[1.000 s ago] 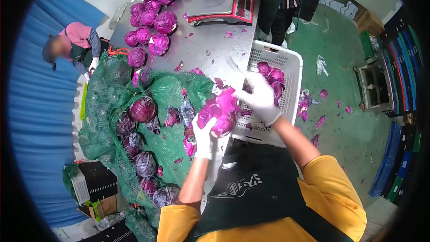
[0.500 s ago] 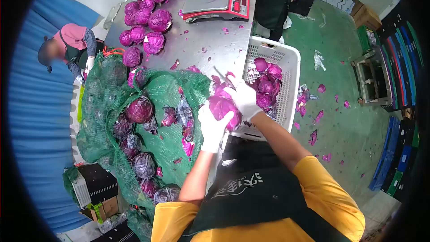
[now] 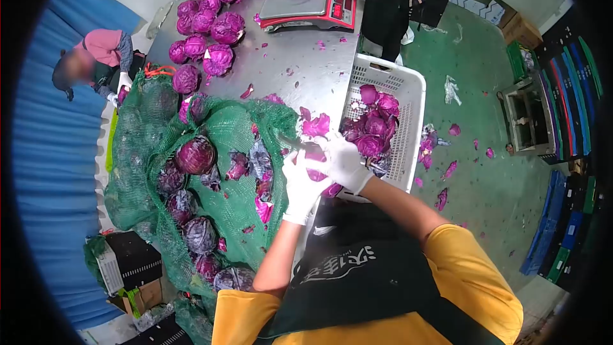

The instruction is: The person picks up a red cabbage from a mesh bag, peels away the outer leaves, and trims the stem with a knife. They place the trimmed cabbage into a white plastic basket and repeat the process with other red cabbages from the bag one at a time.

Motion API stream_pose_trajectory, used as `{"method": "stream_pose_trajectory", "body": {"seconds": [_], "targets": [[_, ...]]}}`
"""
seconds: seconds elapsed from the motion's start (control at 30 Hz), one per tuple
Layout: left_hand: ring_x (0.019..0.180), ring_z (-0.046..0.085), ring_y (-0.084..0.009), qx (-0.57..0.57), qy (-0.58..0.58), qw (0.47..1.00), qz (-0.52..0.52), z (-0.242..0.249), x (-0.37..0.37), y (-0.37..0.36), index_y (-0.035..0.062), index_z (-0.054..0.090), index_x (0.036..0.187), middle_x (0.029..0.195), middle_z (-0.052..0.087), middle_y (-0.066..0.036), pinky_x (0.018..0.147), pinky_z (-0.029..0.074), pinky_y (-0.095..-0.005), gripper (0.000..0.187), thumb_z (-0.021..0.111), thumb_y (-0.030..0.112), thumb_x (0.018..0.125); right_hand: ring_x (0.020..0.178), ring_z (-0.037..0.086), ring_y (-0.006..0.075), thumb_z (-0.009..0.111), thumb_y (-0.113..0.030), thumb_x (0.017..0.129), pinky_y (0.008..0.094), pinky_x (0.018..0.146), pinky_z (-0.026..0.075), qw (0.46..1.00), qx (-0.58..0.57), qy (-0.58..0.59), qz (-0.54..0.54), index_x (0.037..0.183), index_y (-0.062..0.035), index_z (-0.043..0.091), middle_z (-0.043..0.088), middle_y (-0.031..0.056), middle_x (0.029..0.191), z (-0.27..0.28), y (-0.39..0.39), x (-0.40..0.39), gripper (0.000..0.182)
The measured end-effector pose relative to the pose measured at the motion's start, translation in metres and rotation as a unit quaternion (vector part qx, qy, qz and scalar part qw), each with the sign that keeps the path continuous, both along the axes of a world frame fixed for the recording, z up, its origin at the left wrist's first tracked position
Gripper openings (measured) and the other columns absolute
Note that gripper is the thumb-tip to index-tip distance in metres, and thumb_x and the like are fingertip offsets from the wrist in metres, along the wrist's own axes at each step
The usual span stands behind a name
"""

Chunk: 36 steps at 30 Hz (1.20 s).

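My left hand (image 3: 301, 185), in a white glove, is closed around the near left side of a red cabbage (image 3: 315, 165). The two hands largely cover this cabbage. My right hand (image 3: 345, 161), also gloved, is closed on a knife (image 3: 292, 142); its dark, blurred blade points left above the cabbage, and the handle is hidden. Loose purple leaves (image 3: 315, 125) lie just beyond the hands. To the left, an opened green mesh sack (image 3: 242, 243) holds several dark, untrimmed cabbages (image 3: 196, 155). On the right stands a white plastic crate (image 3: 414, 121) with purple leaves in it.
Several bright purple cabbages (image 3: 219, 59) sit on the metal table (image 3: 287, 57), near a red-edged scale (image 3: 300, 0) with a cabbage on it. One co-worker (image 3: 102, 57) is at the left, another (image 3: 386, 6) at the top. Leaf scraps lie on the green floor (image 3: 472, 198).
The cabbage has turned and is more covered by my hands. My right hand has moved down and left over it, and the blade has swung left. Leaves now lie beyond the hands.
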<state>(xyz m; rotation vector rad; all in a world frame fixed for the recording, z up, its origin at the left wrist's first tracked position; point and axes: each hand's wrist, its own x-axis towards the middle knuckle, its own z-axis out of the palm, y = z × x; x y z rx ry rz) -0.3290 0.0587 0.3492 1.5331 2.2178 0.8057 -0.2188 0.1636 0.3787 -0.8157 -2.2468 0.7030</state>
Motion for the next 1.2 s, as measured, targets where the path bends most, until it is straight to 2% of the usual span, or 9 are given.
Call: {"method": "stream_pose_trajectory", "body": {"seconds": [0.27,0.4,0.57,0.67,0.73,0.93,1.0,1.03,1.2], "targets": [[0.126,0.035,-0.0305,0.102,-0.22,0.97,0.017,0.005,-0.012,-0.025,0.001,0.032,0.137,0.132,0.033,-0.017,0.108,0.03,-0.0417,0.106,0.089,0.033,0.054,0.079,0.062,0.0309,0.058,-0.037,0.085,0.0413,0.071,0.048,0.956,-0.152,-0.186,-0.17,0.084,-0.0069,0.067,0.064,0.0159,0.081,-0.075,0.074,0.051,0.031],[0.115,0.047,-0.0294,0.09,-0.249,0.961,0.081,0.001,-0.019,-0.019,-0.0022,0.034,0.133,0.124,0.042,-0.016,0.103,0.037,-0.0404,0.1,0.089,0.029,0.056,0.107,0.055,0.0314,0.069,-0.032,0.077,0.0388,0.087,0.048,0.947,-0.055,-0.194,-0.249,0.122,-0.0088,0.057,0.054,0.0158,0.121,-0.067,0.076,0.077,0.052],[0.095,0.063,-0.0211,0.014,-0.759,0.595,0.263,0.036,-0.005,0.003,0.0067,0.049,0.126,0.112,0.06,-0.015,0.069,0.056,-0.0364,0.059,0.068,0.042,0.083,0.086,0.059,0.019,0.078,-0.026,0.072,0.0291,0.078,0.049,0.97,-0.231,0.064,0.035,0.121,-0.0051,0.06,0.062,0.0097,0.1,0.002,0.021,0.038,0.057],[0.11,0.056,-0.0273,-0.086,-0.652,0.709,0.254,0.021,0.0,-0.009,0.0094,0.045,0.132,0.121,0.057,-0.013,0.092,0.044,-0.0501,0.072,0.061,0.058,0.081,0.079,0.062,0.0225,0.079,-0.027,0.071,0.0315,0.072,0.051,0.994,-0.094,0.053,0.026,0.107,-0.0021,0.063,0.061,0.0124,0.094,-0.002,0.006,0.016,0.046],[0.118,0.048,-0.0343,0.039,-0.05,0.974,0.215,-0.004,0.0,-0.017,0.0032,0.027,0.142,0.13,0.048,-0.016,0.099,0.037,-0.0466,0.1,0.081,0.041,0.066,0.078,0.062,0.0223,0.078,-0.026,0.072,0.0314,0.07,0.051,0.986,-0.146,0.062,0.049,0.104,-0.0019,0.063,0.06,0.0124,0.093,-0.008,0.011,0.01,0.043],[0.121,0.041,-0.0382,0.003,-0.025,0.999,-0.028,0.019,-0.033,0.0,-0.0047,0.029,0.139,0.131,0.04,-0.025,0.103,0.034,-0.0438,0.107,0.084,0.036,0.057,0.076,0.061,0.0274,0.069,-0.034,0.077,0.037,0.066,0.051,0.985,-0.159,0.064,0.036,0.095,-0.0083,0.064,0.057,0.0111,0.092,-0.02,0.006,-0.009,0.031],[0.119,0.042,-0.0377,0.048,0.042,0.998,-0.006,0.015,-0.023,0.0,-0.005,0.032,0.138,0.128,0.043,-0.024,0.102,0.033,-0.0447,0.105,0.084,0.037,0.057,0.079,0.062,0.0288,0.064,-0.034,0.082,0.0389,0.069,0.051,0.992,0.092,0.082,0.024,0.106,-0.0095,0.062,0.057,0.0124,0.096,-0.038,0.015,-0.017,0.034],[0.12,0.041,-0.0376,0.043,0.029,0.999,-0.01,0.019,-0.022,0.002,-0.0046,0.032,0.138,0.128,0.044,-0.023,0.103,0.033,-0.0445,0.104,0.084,0.038,0.058,0.085,0.062,0.0314,0.062,-0.039,0.084,0.0418,0.072,0.051,0.99,-0.141,0.018,-0.023,0.11,-0.0077,0.061,0.056,0.0135,0.103,-0.028,0.015,-0.019,0.041],[0.122,0.041,-0.0374,0.057,0.073,0.994,-0.063,0.022,-0.023,-0.018,-0.0043,0.027,0.14,0.129,0.042,-0.023,0.104,0.032,-0.0441,0.107,0.084,0.039,0.06,0.078,0.063,0.0352,0.05,-0.033,0.089,0.0448,0.073,0.049,0.945,-0.24,-0.102,-0.198,0.086,-0.0074,0.068,0.066,0.0181,0.081,-0.085,0.074,-0.001,0.031]]}}
